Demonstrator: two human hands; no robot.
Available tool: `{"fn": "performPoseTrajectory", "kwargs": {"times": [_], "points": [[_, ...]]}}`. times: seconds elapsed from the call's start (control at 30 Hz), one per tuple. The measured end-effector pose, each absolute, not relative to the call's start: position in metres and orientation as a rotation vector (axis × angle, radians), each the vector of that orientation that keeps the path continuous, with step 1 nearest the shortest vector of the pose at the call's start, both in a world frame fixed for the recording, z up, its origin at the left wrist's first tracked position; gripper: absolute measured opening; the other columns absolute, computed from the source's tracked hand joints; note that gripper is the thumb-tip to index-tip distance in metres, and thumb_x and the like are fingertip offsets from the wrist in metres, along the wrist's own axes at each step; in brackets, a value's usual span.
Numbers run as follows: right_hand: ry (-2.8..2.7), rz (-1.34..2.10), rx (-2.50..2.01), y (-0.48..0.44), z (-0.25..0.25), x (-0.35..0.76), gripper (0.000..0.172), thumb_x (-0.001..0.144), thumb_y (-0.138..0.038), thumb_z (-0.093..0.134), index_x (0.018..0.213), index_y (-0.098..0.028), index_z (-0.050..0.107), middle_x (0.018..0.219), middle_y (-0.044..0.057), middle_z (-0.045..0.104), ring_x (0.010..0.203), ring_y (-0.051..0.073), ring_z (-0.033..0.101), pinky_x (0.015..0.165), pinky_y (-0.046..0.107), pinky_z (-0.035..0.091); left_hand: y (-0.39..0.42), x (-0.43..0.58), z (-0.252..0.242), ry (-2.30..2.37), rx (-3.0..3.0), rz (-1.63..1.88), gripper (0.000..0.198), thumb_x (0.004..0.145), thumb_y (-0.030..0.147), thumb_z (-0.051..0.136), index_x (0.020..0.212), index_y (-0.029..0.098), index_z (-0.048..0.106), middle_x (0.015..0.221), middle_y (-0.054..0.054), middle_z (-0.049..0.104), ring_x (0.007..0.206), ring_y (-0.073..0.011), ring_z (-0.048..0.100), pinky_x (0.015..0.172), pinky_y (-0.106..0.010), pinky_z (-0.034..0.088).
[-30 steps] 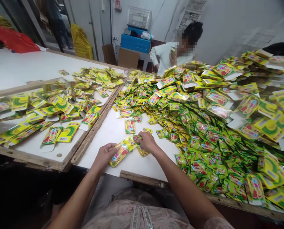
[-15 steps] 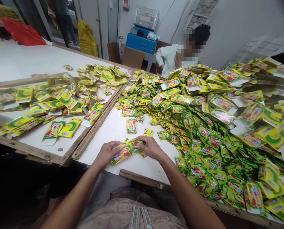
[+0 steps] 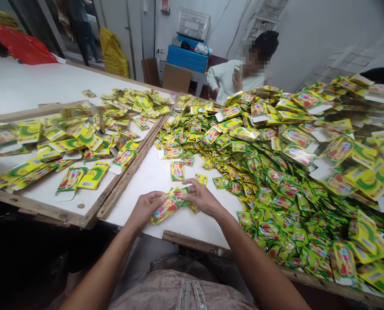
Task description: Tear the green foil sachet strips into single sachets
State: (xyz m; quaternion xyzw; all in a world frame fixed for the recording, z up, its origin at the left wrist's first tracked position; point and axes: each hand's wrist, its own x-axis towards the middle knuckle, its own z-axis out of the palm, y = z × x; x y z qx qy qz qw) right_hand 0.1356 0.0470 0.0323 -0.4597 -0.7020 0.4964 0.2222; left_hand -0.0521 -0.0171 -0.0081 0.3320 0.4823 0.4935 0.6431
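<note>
My left hand (image 3: 148, 209) is closed around the left part of a small yellow-green carton (image 3: 166, 209), which lies tilted above the white tabletop. At the carton's right end, my right hand (image 3: 201, 198) rests its thumb on the carton, with the index finger lifted off; its other fingers are partly hidden. Just beyond the hands lie a flat carton (image 3: 177, 171) and a yellow sachet (image 3: 201, 178). Another small packet (image 3: 193, 208) shows partly under my right hand. Green sachets (image 3: 282, 202) are heaped to the right.
More cartons (image 3: 343, 150) with white flaps top the heap at right. Many cartons (image 3: 91, 137) cover the left table section, behind a wooden divider (image 3: 127, 176). A wooden strip (image 3: 192, 243) edges the table near me. A person (image 3: 237, 79) sits across the table.
My right index finger has lifted away from the carton's right end, while the thumb stays against it. The left hand keeps its hold. The whole view has shifted slightly.
</note>
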Motion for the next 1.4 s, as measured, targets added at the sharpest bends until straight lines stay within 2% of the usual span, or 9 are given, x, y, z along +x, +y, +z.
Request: {"fn": "performPoseTrajectory", "kwargs": {"times": [0.17, 0.53, 0.63, 0.8, 1.0, 1.1, 1.23, 1.33, 1.4], "points": [[-1.783, 1.246, -1.266, 0.037, 0.027, 0.133, 0.021, 0.068, -0.031, 0.065, 0.083, -0.018, 0.06, 0.068, -0.003, 0.055, 0.065, 0.012, 0.052, 0.061, 0.024, 0.041, -0.018, -0.044, -0.003, 1.039, 0.676, 1.168, 0.036, 0.059, 0.04, 0.078, 0.081, 0.014, 0.068, 0.068, -0.003, 0.07, 0.061, -0.0134, 0.062, 0.059, -0.022, 0.047], [-1.743, 1.095, -1.297, 0.016, 0.032, 0.125, 0.031, 0.079, -0.025, 0.05, 0.111, -0.02, 0.049, 0.077, 0.001, 0.068, 0.069, 0.015, 0.062, 0.066, 0.027, 0.047, -0.014, -0.031, 0.0, 0.996, 0.591, 1.202, 0.036, 0.058, 0.037, 0.079, 0.082, 0.012, 0.067, 0.069, -0.004, 0.07, 0.06, -0.0137, 0.062, 0.061, -0.023, 0.048], [-1.733, 1.185, -1.325, 0.013, 0.032, 0.122, 0.039, 0.077, -0.027, 0.056, 0.114, -0.021, 0.045, 0.069, -0.002, 0.065, 0.061, 0.014, 0.059, 0.059, 0.025, 0.045, -0.013, -0.027, 0.001, 1.016, 0.603, 1.211, 0.037, 0.057, 0.037, 0.079, 0.081, 0.012, 0.066, 0.068, -0.003, 0.07, 0.061, -0.0142, 0.062, 0.061, -0.024, 0.048], [-1.76, 1.377, -1.281, 0.013, 0.025, 0.116, 0.036, 0.076, -0.027, 0.053, 0.112, -0.023, 0.046, 0.05, -0.01, 0.043, 0.047, 0.011, 0.047, 0.048, 0.02, 0.037, -0.017, -0.026, 0.002, 1.012, 0.662, 1.145, 0.038, 0.063, 0.041, 0.074, 0.088, 0.014, 0.065, 0.074, -0.003, 0.07, 0.066, -0.0154, 0.063, 0.065, -0.025, 0.048], [-1.86, 1.161, -1.216, 0.024, 0.022, 0.108, 0.035, 0.078, -0.021, 0.05, 0.112, -0.024, 0.048, 0.075, -0.002, 0.063, 0.068, 0.014, 0.059, 0.063, 0.025, 0.045, -0.007, -0.062, 0.009, 1.26, 1.082, 0.98, 0.04, 0.06, 0.043, 0.075, 0.089, 0.016, 0.067, 0.084, -0.004, 0.07, 0.075, -0.0205, 0.062, 0.068, -0.028, 0.047], [-1.827, 0.938, -1.332, 0.048, 0.022, 0.119, 0.026, 0.08, -0.022, 0.048, 0.105, -0.022, 0.054, 0.083, 0.001, 0.067, 0.076, 0.015, 0.061, 0.072, 0.027, 0.047, 0.011, -0.101, 0.025, 1.788, 1.139, 1.1, 0.046, 0.065, 0.048, 0.067, 0.097, 0.016, 0.065, 0.085, -0.007, 0.069, 0.076, -0.0248, 0.062, 0.068, -0.032, 0.046], [-1.867, 0.583, -1.624, 0.089, 0.013, 0.149, 0.027, 0.084, -0.023, 0.045, 0.107, -0.02, 0.058, 0.099, 0.007, 0.067, 0.093, 0.02, 0.06, 0.085, 0.034, 0.044, 0.029, -0.129, 0.044, 2.528, 1.367, 1.226, 0.052, 0.073, 0.038, 0.059, 0.118, 0.011, 0.054, 0.113, -0.017, 0.061, 0.106, -0.0338, 0.052, 0.089, -0.044, 0.04], [-2.178, 0.466, -1.716, 0.104, 0.001, 0.165, 0.036, 0.082, -0.022, 0.052, 0.117, -0.019, 0.057, 0.125, 0.011, 0.056, 0.116, 0.024, 0.048, 0.098, 0.038, 0.036, 0.031, -0.107, 0.037, 2.419, 1.629, 0.962, 0.041, 0.077, 0.038, 0.054, 0.108, 0.012, 0.059, 0.103, -0.015, 0.063, 0.101, -0.0306, 0.054, 0.087, -0.04, 0.041], [-2.364, 0.422, -1.712, 0.102, -0.006, 0.17, 0.036, 0.083, -0.022, 0.051, 0.119, -0.018, 0.057, 0.128, 0.013, 0.054, 0.118, 0.026, 0.046, 0.098, 0.039, 0.035, 0.029, -0.079, 0.025, 2.243, 1.712, 0.699, 0.04, 0.078, 0.045, 0.053, 0.101, 0.013, 0.062, 0.091, -0.013, 0.063, 0.091, -0.0284, 0.057, 0.08, -0.036, 0.043]]}}
